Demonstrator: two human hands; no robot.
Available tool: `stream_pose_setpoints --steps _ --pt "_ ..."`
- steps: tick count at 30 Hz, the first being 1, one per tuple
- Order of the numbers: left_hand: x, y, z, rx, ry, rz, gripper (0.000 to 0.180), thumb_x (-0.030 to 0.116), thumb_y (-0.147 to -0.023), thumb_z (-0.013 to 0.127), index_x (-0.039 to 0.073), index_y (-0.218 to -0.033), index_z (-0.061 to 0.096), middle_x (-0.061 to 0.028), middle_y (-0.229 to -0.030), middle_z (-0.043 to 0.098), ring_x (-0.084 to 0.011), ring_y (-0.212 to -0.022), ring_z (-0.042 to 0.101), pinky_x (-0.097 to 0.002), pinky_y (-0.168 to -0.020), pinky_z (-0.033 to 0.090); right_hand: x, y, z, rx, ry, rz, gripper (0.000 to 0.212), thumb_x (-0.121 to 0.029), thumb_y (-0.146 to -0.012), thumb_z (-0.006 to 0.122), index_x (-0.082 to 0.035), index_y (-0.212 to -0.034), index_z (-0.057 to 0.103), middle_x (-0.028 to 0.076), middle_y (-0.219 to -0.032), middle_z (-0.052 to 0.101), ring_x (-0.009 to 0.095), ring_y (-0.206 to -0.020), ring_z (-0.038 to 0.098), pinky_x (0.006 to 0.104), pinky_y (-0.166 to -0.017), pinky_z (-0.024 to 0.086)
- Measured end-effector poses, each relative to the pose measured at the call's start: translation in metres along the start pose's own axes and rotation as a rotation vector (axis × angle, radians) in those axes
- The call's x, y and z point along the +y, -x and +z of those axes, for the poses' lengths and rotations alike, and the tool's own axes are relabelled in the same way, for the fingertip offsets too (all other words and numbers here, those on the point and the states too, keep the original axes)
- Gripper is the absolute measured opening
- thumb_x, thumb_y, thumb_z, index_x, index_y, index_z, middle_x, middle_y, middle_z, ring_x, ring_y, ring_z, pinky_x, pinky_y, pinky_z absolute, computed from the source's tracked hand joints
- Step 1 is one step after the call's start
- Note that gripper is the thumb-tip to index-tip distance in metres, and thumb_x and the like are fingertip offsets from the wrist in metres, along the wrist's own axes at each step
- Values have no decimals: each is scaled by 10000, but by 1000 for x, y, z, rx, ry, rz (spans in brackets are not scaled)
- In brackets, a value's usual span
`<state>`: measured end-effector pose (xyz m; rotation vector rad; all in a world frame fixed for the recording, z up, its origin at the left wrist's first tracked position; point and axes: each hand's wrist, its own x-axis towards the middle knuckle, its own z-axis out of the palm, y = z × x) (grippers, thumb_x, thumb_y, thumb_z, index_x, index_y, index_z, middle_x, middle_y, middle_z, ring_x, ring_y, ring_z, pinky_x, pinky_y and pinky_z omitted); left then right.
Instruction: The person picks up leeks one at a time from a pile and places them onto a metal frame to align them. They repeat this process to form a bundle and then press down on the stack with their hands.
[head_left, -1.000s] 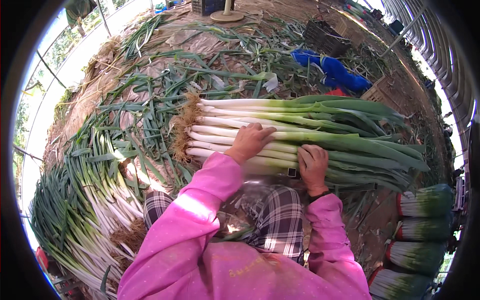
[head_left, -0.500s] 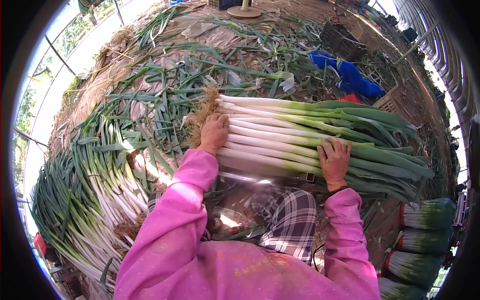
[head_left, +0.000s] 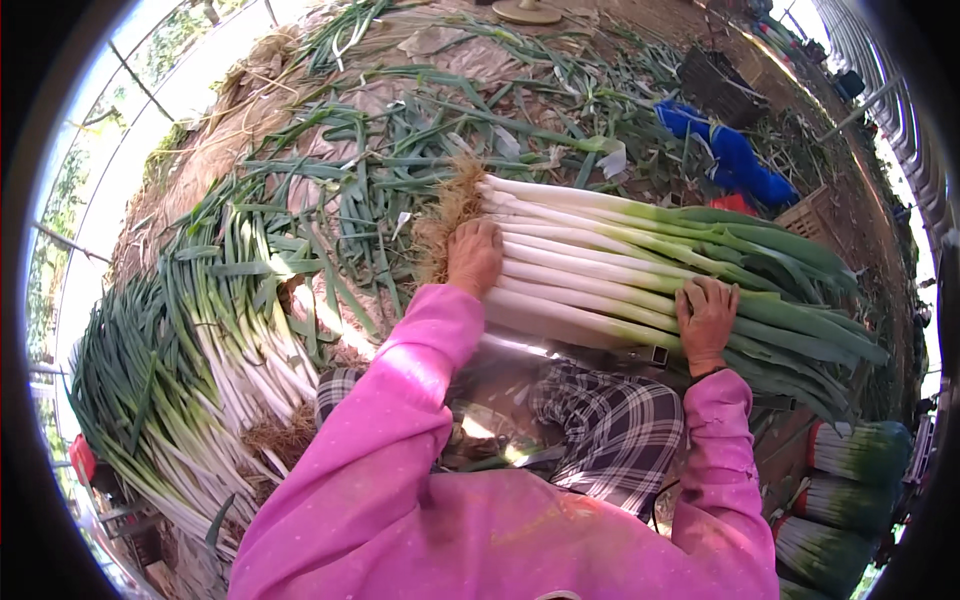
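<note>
A row of leeks (head_left: 600, 265) lies side by side before me, white stems to the left and green leaves to the right. Their shaggy roots (head_left: 445, 225) make a brown fringe at the left end. My left hand (head_left: 474, 258) is on the white stems close to the roots, fingers curled over them. Farther right, my right hand (head_left: 707, 315) grips the near leeks where the green begins, its fingers bent over the top. Under the near side of the row, a dark square tube end (head_left: 659, 355) shows; most of the support is hidden.
A big heap of leeks (head_left: 200, 380) lies on my left. Several tied leek bundles (head_left: 850, 500) are at the lower right. Cut leaves (head_left: 370, 150) litter the ground beyond. A blue cloth (head_left: 735, 160), a dark crate (head_left: 720, 85) and a brown crate (head_left: 808, 215) stand at the far right.
The whole view has shifted, so the leeks and surroundings appear farther right. Both hands keep much the same places on the leeks.
</note>
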<state>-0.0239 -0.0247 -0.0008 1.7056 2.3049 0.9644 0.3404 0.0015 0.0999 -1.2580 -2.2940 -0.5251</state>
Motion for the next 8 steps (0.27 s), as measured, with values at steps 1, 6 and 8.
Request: stream_pose_setpoints --steps 1,6,8 --pt "-5 0 4 -6 32 29 227 253 -903 485 118 -1059 579 -128 -1147 554 -324 -1115 476 -443 -971 343 0 2 1 -5 1 7 186 -225 -782 663 -144 -948 642 29 -1005 578 249 -1012 527 536 -1018 301" --pt "-72 -20 -2 -145 202 95 318 260 -885 517 115 -1163 569 -150 -1214 547 -319 -1163 460 -428 -1004 330 -17 -3 21 21 -16 -23 172 -227 -791 654 -150 -944 641 17 -1009 571 230 -1026 520 526 -1025 294" --pt "-128 -32 -40 -513 465 -43 481 361 -897 539 130 -1315 485 -140 -1348 478 -270 -1287 388 -432 -1065 279 -20 -30 21 -498 -664 190 445 -145 -748 652 -159 -1192 630 133 -1352 495 199 -1264 445 493 -1096 228"
